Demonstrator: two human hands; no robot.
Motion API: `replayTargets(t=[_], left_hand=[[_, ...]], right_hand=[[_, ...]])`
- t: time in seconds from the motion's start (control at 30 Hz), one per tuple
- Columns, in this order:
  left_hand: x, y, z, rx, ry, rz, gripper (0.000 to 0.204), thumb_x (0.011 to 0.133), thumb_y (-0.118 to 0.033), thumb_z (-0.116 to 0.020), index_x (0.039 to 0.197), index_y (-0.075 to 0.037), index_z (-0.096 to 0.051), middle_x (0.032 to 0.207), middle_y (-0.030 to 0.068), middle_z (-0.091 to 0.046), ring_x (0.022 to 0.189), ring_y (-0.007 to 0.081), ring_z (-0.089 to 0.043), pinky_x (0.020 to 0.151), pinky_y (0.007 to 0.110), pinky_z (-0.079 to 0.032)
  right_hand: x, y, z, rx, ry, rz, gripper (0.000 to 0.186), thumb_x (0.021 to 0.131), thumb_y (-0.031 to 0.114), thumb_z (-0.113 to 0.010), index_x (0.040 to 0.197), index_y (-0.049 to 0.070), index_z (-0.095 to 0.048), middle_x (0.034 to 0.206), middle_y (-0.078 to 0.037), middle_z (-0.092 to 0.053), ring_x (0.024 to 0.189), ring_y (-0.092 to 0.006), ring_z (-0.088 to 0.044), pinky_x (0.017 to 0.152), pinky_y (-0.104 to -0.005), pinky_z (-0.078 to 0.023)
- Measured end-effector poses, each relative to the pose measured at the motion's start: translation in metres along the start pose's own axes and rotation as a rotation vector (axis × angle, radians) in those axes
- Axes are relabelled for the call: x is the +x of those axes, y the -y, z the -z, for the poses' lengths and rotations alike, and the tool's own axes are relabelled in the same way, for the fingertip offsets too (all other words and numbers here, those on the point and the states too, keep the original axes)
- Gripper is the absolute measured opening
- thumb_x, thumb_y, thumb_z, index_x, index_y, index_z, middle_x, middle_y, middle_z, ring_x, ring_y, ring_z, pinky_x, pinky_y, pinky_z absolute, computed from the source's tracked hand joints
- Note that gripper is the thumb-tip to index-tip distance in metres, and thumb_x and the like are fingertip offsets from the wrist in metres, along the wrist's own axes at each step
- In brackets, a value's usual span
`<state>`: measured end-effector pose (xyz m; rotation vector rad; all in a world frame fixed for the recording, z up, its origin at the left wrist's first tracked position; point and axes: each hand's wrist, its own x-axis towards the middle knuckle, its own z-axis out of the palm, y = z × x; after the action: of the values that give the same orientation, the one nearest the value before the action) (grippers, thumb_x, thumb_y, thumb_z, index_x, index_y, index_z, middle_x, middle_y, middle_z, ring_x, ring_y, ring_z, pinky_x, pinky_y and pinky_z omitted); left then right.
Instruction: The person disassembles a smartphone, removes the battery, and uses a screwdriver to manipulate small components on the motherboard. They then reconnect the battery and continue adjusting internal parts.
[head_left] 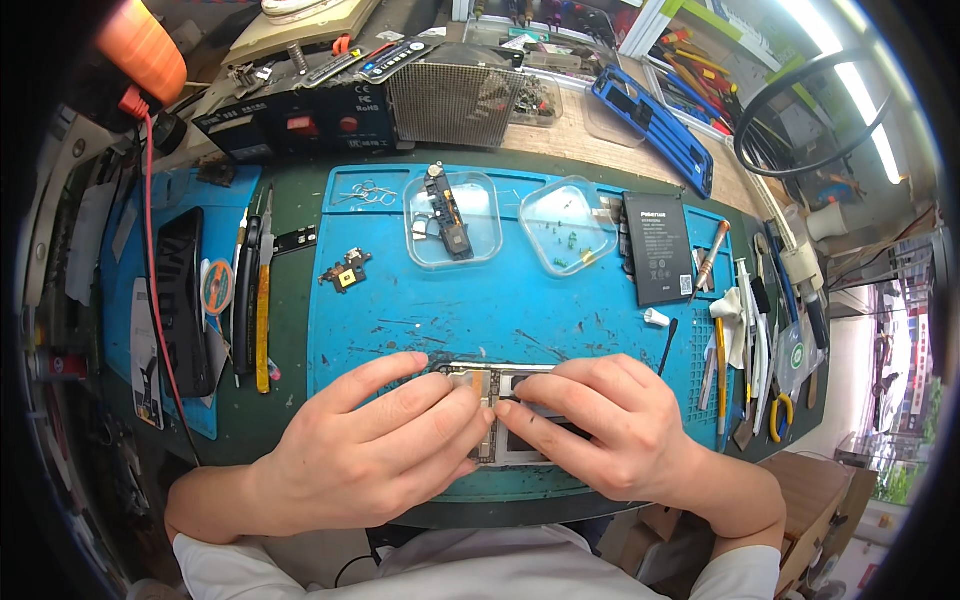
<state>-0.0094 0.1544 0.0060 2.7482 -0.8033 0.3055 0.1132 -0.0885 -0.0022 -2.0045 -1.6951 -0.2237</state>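
An opened phone [535, 450] with its inner board showing lies across the front of the blue mat [400, 300]. My left hand [385, 440] is curled over its left part, fingertips on the board and index finger arched above the top edge. My right hand [610, 430] grips the phone's right part, with thumb and index fingertips near the middle; what lies under the fingertips is largely hidden. Behind are a clear box [475, 215] holding a dark module, another clear box [550, 250] with small screws, a black battery [655, 240] and a small metal-and-black part [350, 265].
Knives and tweezers [263, 330], a solder wick spool [218, 285] and a black phone [175, 280] sit left. More tools [775, 415] line the right. Behind stand a black device [330, 125], a mesh block [450, 100] and a blue fixture [660, 130]. A red cable runs down the left.
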Motion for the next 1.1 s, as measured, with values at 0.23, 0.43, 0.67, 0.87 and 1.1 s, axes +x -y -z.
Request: replayTargets(t=[0.23, 0.43, 0.67, 0.87, 1.1], left_hand=[[0.001, 0.002, -0.001, 0.009, -0.022, -0.017, 0.043, 0.085, -0.025, -0.079, 0.126, -0.009, -0.079, 0.13, 0.0045, -0.071, 0.115, 0.0188, -0.07, 0.109, 0.043, -0.052], [0.0, 0.001, -0.003, 0.015, -0.048, -0.015, 0.042, 0.085, -0.022, -0.078, 0.125, -0.009, -0.079, 0.128, 0.0049, -0.071, 0.113, 0.0195, -0.07, 0.109, 0.043, -0.053], [0.0, 0.001, -0.004, 0.006, -0.073, -0.004, 0.042, 0.082, -0.018, -0.078, 0.123, -0.008, -0.079, 0.125, 0.0041, -0.072, 0.111, 0.0191, -0.071, 0.11, 0.043, -0.052], [0.0, -0.002, -0.007, 0.031, -0.085, 0.005, 0.041, 0.082, -0.016, -0.077, 0.122, -0.007, -0.08, 0.124, 0.0041, -0.072, 0.11, 0.0184, -0.071, 0.112, 0.043, -0.052], [0.0, 0.003, -0.006, 0.022, -0.087, -0.044, 0.047, 0.079, -0.017, -0.078, 0.125, -0.006, -0.079, 0.125, 0.0044, -0.072, 0.11, 0.0187, -0.071, 0.112, 0.044, -0.051]], right_hand=[[-0.004, -0.001, -0.005, -0.002, -0.038, -0.01, 0.036, 0.074, 0.015, -0.075, 0.108, 0.011, -0.083, 0.109, -0.002, -0.074, 0.093, -0.0173, -0.07, 0.07, -0.0299, -0.052], [-0.003, 0.0, -0.003, -0.009, -0.017, -0.004, 0.033, 0.076, 0.015, -0.074, 0.107, 0.01, -0.082, 0.109, -0.003, -0.073, 0.093, -0.0179, -0.07, 0.072, -0.0301, -0.053], [-0.001, -0.001, -0.002, -0.017, -0.004, 0.008, 0.028, 0.08, 0.014, -0.074, 0.107, 0.007, -0.079, 0.109, -0.005, -0.071, 0.095, -0.0192, -0.072, 0.075, -0.0308, -0.054], [0.0, 0.002, -0.002, -0.032, -0.002, 0.007, 0.029, 0.08, 0.012, -0.076, 0.107, 0.005, -0.079, 0.109, -0.005, -0.071, 0.094, -0.0185, -0.071, 0.075, -0.0304, -0.053], [-0.004, 0.0, -0.005, 0.029, -0.098, -0.021, 0.038, 0.078, 0.009, -0.084, 0.115, 0.004, -0.08, 0.109, -0.007, -0.077, 0.088, -0.0208, -0.074, 0.073, -0.0327, -0.06]])
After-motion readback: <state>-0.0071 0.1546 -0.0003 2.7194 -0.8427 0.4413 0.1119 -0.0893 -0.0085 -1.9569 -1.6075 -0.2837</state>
